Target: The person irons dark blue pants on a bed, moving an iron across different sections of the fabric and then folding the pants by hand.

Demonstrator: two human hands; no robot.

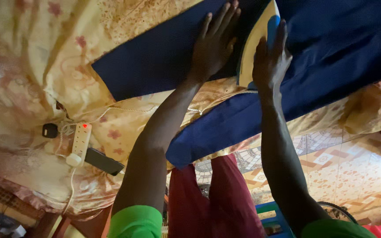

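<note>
Now left hand (214,42) lies flat on blue cloth (155,61); right hand (270,59) grasps iron (254,44).

Setting: a home, ironing corner. Evidence: flowered bedsheet (31,53) padding a table as ironing surface; white power strip (80,141) with lit red switch at 8 o'clock; patterned tile floor (345,167) at 4 o'clock.

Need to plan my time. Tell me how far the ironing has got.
Done: the cloth under the left hand lies flat. In hand: the right hand holds the iron on the blue cloth. Left: the cloth to the right shows folds.
</note>
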